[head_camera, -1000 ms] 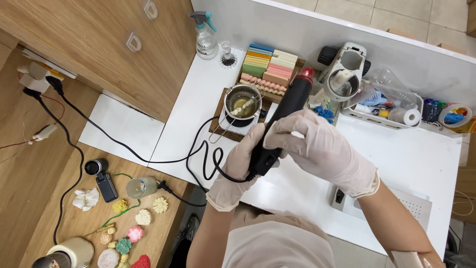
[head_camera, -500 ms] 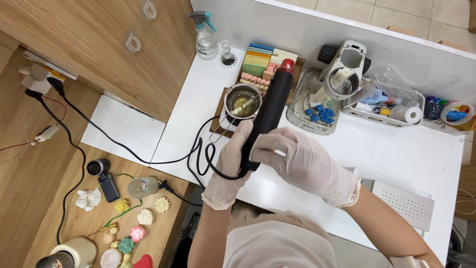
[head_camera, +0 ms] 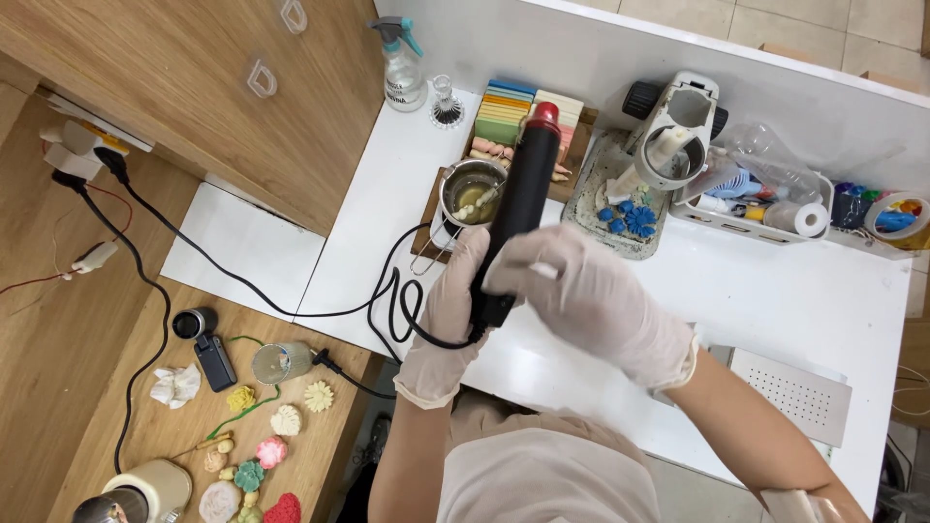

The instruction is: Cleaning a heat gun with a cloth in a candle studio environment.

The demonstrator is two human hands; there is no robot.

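Two gloved hands closed on a black cylindrical heat tool with red tip (head_camera: 518, 208), left hand (head_camera: 450, 315) gripping the handle, right hand (head_camera: 591, 300) laid over it, tip held above a small metal pot (head_camera: 472, 191) on the white surface (head_camera: 775, 281).

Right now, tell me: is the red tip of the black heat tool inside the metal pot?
No. The black heat tool, gripped by the left hand and right hand, has its red tip beside the metal pot, over the coloured blocks.

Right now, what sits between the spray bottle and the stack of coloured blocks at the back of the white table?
In the head view, a small clear glass bottle stands between the spray bottle and the coloured blocks.
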